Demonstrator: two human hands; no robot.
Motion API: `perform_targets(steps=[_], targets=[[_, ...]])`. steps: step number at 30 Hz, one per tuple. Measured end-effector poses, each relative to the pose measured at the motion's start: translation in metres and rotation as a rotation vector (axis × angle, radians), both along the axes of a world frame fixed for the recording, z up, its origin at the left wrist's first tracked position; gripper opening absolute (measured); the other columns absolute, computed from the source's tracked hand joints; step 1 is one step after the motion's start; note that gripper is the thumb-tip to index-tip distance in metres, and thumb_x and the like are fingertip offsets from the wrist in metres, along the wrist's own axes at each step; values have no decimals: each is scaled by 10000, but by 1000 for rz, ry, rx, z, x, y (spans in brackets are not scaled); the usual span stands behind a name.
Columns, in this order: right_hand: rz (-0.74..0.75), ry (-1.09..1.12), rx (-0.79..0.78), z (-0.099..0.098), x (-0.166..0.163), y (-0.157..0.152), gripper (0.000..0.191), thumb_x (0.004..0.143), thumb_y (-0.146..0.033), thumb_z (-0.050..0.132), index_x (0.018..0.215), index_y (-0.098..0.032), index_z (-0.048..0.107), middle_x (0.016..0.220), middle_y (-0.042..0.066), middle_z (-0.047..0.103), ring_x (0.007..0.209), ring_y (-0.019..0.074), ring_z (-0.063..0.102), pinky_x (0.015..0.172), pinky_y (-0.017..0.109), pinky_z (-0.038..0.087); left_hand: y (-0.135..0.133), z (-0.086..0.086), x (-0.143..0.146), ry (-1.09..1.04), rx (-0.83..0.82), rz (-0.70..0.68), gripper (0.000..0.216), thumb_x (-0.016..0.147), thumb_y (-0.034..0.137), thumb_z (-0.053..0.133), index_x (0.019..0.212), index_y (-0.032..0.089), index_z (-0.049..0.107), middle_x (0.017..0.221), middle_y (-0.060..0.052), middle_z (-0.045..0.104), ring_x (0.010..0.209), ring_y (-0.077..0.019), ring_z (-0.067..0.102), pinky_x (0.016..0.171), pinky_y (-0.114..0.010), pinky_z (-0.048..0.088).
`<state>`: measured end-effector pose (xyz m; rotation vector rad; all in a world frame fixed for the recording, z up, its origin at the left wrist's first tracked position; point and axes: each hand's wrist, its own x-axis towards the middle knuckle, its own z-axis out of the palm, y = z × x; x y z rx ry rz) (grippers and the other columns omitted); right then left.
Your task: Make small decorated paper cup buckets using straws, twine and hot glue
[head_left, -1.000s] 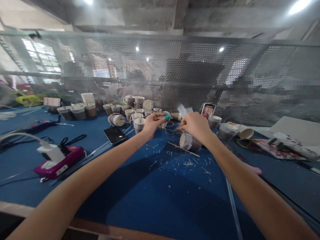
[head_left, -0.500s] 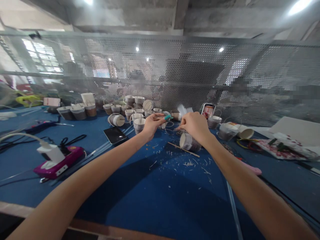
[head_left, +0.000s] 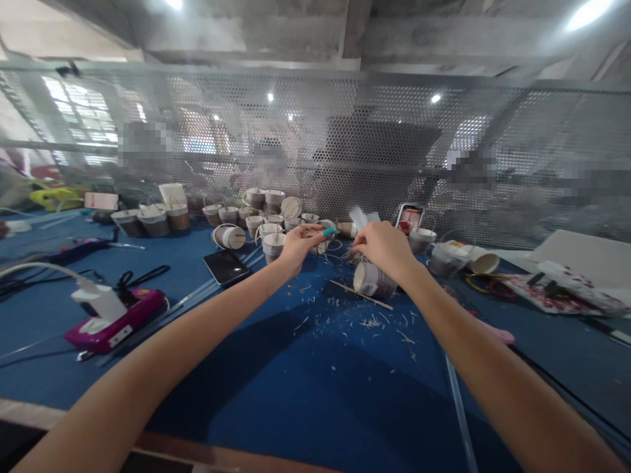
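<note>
Over the back middle of the blue table, my left hand [head_left: 298, 246] has its thumb and fingers brought together. A small teal piece [head_left: 329, 232] shows at its fingertips; whether it is held or worn on the thumb, I cannot tell. Beside the fingers are thin pale loops [head_left: 335, 245] and a small cup [head_left: 323, 247], partly hidden. My right hand [head_left: 387, 246] is closed in a pinch above a bundle of thin strands [head_left: 353, 258], and what it grips is too small to name. Below it a grey-wrapped paper cup [head_left: 377, 281] lies on its side, mouth towards the left.
Several paper cups with thin handles [head_left: 271, 230] stand behind my left hand. A black phone [head_left: 225, 267] and a purple power strip [head_left: 116, 322] lie left. A thin stick [head_left: 362, 295] and pale scraps [head_left: 374, 322] lie in front. Another phone [head_left: 409, 217] leans against the mesh screen [head_left: 305, 144].
My right fingertips have drawn back slightly, up and to the right. My left hand and the cups have hardly moved.
</note>
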<state>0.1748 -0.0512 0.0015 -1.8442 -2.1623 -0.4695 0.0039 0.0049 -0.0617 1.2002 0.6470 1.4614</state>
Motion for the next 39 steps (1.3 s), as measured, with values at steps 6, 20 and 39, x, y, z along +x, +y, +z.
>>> perform_targets(steps=[6,20,39], targets=[[1,-5,10,-3,2,4,82,736,-277,679,745,-216,733,763,53,690,752,198,617,604,280,421,2,-4,-1,19,-57,-74,216,653,86,699,846,115,606,693,-24,659,608,-88,600,603,-219,444],[-8,-5,79,-5,1,3,87,722,-286,684,700,-209,719,692,45,672,704,195,608,572,273,380,0,-4,2,-15,-80,-92,213,640,142,739,809,121,612,701,-31,669,606,-90,598,632,-235,459],[23,-45,43,-4,0,3,135,715,-338,699,733,-204,699,736,54,666,716,196,601,549,267,345,4,-5,-1,9,12,-41,255,600,156,763,813,124,626,674,-11,663,608,-83,602,644,-217,462]])
